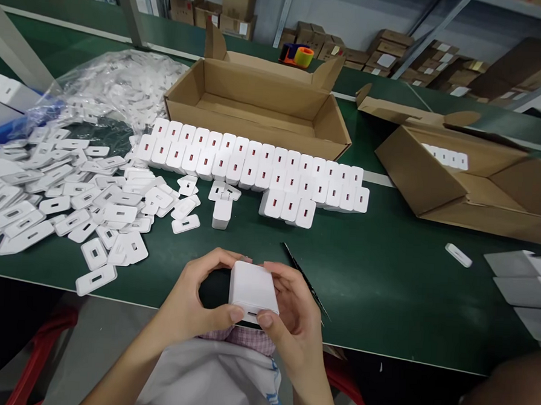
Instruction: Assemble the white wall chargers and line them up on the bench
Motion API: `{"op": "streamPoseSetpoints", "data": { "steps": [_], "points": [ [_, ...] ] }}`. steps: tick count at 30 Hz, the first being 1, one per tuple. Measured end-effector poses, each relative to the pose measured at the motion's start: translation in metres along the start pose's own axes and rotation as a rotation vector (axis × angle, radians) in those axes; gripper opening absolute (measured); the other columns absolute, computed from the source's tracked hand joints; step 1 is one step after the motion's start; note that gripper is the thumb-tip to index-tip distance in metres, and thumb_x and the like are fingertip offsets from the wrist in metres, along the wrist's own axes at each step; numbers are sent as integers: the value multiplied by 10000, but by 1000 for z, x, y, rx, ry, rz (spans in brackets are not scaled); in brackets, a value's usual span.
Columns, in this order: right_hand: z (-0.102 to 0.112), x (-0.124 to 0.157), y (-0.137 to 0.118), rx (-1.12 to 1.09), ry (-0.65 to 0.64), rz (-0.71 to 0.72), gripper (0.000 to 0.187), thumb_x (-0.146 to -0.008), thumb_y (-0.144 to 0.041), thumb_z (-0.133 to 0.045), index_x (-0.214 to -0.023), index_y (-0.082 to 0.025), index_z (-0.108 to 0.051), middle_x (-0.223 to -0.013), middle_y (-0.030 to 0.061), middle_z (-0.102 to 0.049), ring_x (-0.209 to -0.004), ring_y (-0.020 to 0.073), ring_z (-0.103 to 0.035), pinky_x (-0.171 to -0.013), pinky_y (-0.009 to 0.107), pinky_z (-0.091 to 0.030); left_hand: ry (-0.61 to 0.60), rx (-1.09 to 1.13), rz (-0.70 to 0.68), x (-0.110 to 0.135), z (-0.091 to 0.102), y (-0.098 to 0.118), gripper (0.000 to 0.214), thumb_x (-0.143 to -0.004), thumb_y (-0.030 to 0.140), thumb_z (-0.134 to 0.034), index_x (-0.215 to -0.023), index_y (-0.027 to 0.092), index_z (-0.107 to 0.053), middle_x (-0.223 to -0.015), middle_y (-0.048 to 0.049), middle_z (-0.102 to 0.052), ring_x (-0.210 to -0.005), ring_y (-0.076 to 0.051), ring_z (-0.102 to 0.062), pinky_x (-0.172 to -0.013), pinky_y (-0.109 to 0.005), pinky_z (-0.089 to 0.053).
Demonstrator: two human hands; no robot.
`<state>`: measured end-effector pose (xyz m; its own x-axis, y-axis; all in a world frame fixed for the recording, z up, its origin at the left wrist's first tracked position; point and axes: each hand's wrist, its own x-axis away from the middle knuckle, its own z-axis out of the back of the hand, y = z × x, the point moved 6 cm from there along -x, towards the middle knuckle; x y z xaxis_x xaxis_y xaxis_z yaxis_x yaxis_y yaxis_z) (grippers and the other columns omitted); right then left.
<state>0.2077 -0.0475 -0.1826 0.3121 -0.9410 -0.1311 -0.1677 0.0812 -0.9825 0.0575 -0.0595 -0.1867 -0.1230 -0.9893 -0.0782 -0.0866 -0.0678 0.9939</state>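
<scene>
A white USB charger [254,285] is held between both hands near the front edge of the green table. My left hand [197,295] grips its left side, thumb on the near face beside a narrow slot. From the right, my right hand [294,309] closes on it, its thumb at the near right corner. Beyond the hands, rows of white chargers with red USB ports [254,162] stand close together. One more white charger [222,214] stands apart, with loose white face plates behind it. Black tweezers [303,275] lie just right of my right hand.
Loose white face plates [71,198] cover the left, before a clear plastic bag [118,79]. An open cardboard box [256,120] stands behind the rows. Another open box [461,200] holds white chargers at right. A single plate [459,255] and white blocks [520,282] lie nearer.
</scene>
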Motion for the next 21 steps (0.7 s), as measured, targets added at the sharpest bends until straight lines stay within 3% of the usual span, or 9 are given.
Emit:
{"op": "streamPoseSetpoints", "data": {
  "steps": [4,9,14,16,18,21],
  "points": [
    [-6,0,-7,41,41,44,204,-875,-438,-720,-1036,-319,-679,-1023,17,-618,-861,144,-630,-674,209,-495,27,-32,-34,0,0,5,410,-786,549,-764,-1002,225,-637,-1069,-46,-654,-1110,-264,-596,-888,-310,-465],
    [-8,-2,-7,75,118,63,150,-877,-363,-719,-991,-273,-678,-993,24,-605,-739,122,-602,-594,209,-477,61,-84,-37,0,-1,3,432,-860,612,-643,-990,206,-573,-1046,-61,-598,-927,-222,-602,-803,-324,-473],
    [-4,0,8,10,305,-35,198,-853,-402,-740,-953,-244,-677,-939,30,-622,-732,128,-606,-611,214,-502,223,-193,-95,3,2,-3,362,-919,372,-668,-1182,273,-438,-1365,-87,-446,-1269,-256,-469,-1015,-383,-403],
    [-8,3,15,-42,329,-91,237,-848,-438,-737,-951,-236,-666,-866,25,-625,-709,137,-589,-606,227,-502,180,-295,-183,4,-3,2,295,-969,298,-594,-1232,297,-458,-1393,-71,-478,-1321,-246,-442,-1068,-390,-370],
    [-15,6,21,-96,321,-135,256,-853,-464,-723,-945,-236,-653,-792,10,-604,-679,137,-563,-591,229,-490,47,-351,-248,6,-12,7,281,-1005,283,-527,-1279,317,-475,-1385,-56,-523,-1344,-237,-432,-1090,-382,-360],
    [-26,7,24,-156,302,-182,269,-869,-495,-693,-926,-240,-631,-747,-13,-556,-633,118,-508,-551,211,-443,-113,-294,-238,6,-18,7,365,-991,347,-561,-1337,335,-442,-1350,-52,-550,-1285,-246,-474,-1022,-365,-415]
  ]
}}
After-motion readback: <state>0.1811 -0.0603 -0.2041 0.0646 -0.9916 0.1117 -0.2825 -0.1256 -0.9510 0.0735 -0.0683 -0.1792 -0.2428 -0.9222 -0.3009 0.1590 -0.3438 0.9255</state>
